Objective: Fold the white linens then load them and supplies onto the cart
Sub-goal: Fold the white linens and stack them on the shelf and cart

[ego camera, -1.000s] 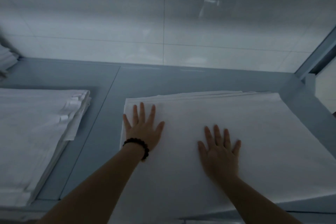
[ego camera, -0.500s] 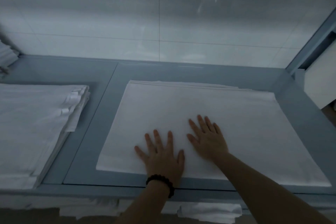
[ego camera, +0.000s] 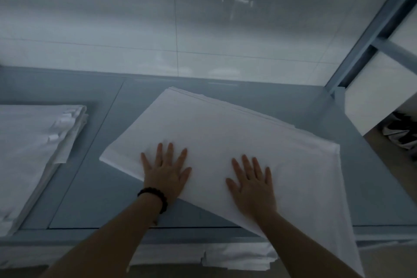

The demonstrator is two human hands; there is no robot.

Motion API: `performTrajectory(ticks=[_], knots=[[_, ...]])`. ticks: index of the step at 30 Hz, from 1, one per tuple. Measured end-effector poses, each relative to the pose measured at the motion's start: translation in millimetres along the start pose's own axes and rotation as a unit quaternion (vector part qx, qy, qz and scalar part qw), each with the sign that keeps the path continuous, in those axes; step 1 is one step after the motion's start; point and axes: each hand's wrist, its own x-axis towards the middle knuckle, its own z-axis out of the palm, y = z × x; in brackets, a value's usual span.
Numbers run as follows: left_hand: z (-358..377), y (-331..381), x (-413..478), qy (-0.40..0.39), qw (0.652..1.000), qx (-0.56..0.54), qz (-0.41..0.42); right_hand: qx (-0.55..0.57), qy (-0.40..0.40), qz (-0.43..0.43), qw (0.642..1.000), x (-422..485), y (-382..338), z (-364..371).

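On grey-blue flat tabletop (ego camera: 94, 187): pressing skewed folded white linen sheet (ego camera: 225, 137) with left hand (ego camera: 165, 178) and right hand (ego camera: 252, 189), fingers straight, splayed apart.

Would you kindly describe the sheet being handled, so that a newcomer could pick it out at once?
Start at the blue-grey table below the white tiled wall. The folded sheet lies right of centre, with the left hand and right hand flat on it. Unlike the squared linen stack at left, it sits skewed and overhangs the front edge.
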Motion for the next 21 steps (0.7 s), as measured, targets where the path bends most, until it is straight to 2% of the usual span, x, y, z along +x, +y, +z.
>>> performTrajectory(ticks=[2,7,10,12,14,16,21], knots=[[-2.5,8.3,-13.2,0.011,0.999,-0.023,-0.039,0.016,0.005,0.03,0.999,-8.4,-13.0,1.3],[-8.6,65.5,-55.6,0.015,0.991,-0.11,-0.069,0.08,0.005,0.121,0.989,-27.0,-62.0,1.7],[-12.9,90.4,-68.1,0.01,0.975,-0.183,-0.124,0.085,-0.027,0.129,0.988,-35.6,-82.8,3.4],[-14.4,96.4,-71.3,0.016,0.965,-0.207,-0.159,0.119,-0.016,0.119,0.986,-35.0,-77.4,-2.9],[-15.7,99.2,-73.8,0.017,0.96,-0.215,-0.18,0.153,0.05,0.088,0.983,-27.8,-54.8,-14.8],[-15.8,104.7,-75.6,0.01,0.958,-0.213,-0.192,0.134,0.102,0.024,0.985,-12.1,-21.2,-27.5],[-3.0,125.7,-76.4,-0.03,0.964,-0.161,-0.208,-0.009,0.048,-0.121,0.991,48.3,46.4,-48.5]])
